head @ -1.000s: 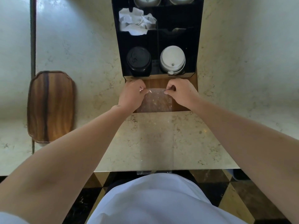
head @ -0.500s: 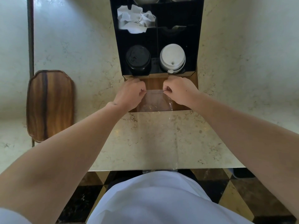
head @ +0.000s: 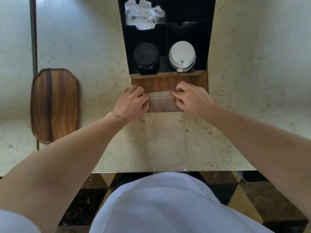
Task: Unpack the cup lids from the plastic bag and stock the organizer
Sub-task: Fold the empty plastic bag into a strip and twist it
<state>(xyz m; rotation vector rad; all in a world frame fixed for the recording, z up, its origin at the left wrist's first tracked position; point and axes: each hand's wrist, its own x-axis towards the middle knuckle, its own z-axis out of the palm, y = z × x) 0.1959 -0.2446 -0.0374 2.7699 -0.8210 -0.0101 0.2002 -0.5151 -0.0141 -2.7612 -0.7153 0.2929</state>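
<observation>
Marble bench (head: 168, 145) | left hand (head: 132, 102), right hand (head: 191, 98) pinch clear plastic bag (head: 162, 102) before organizer (head: 208, 39) | bag now flatter, pulled taut

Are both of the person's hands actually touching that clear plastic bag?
Touching. The head view shows the left hand and the right hand each pinching an end of the plastic bag, their fingers overlapping its edges with no gap.

Soft daylight, mild glare on marble, wide-angle edge bending, slightly soft focus
</observation>
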